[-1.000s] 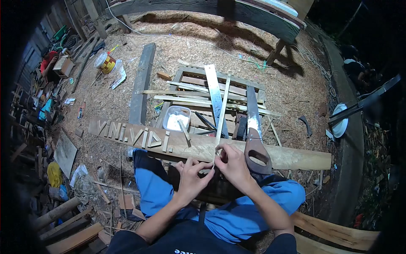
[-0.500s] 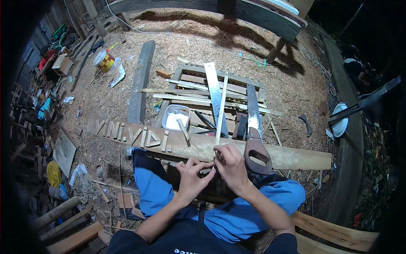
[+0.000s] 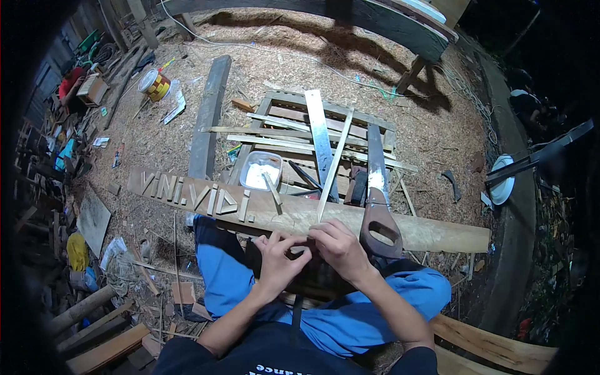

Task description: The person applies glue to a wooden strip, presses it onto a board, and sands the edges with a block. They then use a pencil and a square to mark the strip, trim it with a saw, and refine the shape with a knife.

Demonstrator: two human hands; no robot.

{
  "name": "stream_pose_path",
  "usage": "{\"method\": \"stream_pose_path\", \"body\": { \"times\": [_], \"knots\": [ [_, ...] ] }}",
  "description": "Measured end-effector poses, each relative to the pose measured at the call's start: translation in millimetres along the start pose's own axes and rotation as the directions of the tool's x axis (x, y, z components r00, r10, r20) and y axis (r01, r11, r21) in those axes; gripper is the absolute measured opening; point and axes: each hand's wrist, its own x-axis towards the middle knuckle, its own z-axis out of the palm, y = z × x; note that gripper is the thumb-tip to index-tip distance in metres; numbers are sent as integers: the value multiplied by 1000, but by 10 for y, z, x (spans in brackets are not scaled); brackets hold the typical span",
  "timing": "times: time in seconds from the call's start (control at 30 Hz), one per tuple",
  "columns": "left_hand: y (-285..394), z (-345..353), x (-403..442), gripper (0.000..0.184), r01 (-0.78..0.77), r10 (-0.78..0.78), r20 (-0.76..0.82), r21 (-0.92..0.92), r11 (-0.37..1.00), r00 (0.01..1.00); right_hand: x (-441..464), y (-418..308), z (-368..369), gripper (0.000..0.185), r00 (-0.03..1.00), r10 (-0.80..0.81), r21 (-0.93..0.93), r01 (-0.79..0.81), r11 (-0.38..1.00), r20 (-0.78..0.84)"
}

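Shifted since the earlier frame: the upper end of the thin wooden strip (image 3: 337,159), which has swung rightward, so that it now leans more steeply across the lower part of the metal ruler (image 3: 319,134). Both hands have altered their pose as well. The right hand (image 3: 342,250) has moved slightly leftward, its fingers bunched at the strip's lower end; whether its grip pinches the strip cannot be told. The left hand (image 3: 279,264) curls thumb and forefinger toward each other, fingertips beside those of the right; what lies within that grip is hidden. The change suggests a fresh hold or turn of the strip's near end, a judgement only. Wooden letters (image 3: 243,208) reading "VINI.VIDI." remain on the left part of the long board (image 3: 440,234), beyond the hands. The handsaw (image 3: 377,199) lies across the board, right of the strip.
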Motion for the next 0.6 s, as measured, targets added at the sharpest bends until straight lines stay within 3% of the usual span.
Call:
{"method": "stream_pose_path", "body": {
  "times": [0.1, 0.17, 0.27, 0.6],
  "knots": [
    [-10, -23, 17, 27, 28, -28, -9, -21, 999, 1000, -8, 59, 1, 38, 999, 13, 86, -17, 996, 48],
    [9, -5, 32, 26, 21, -24, -47, -57, 998, 999, 24, 7, -53, 43, 987, 131, 179, -146, 973, 93],
    [12, -29, 21, 25, 18, -22, -63, -67, 998, 998, 19, 50, -59, 46, 991, 68, 159, -85, 984, 112],
    [11, -92, 25, 24, -10, 10, -22, -19, 1000, 1000, 33, -18, 59, 35, 931, 361, 270, -359, 893, 44]
  ]
}}
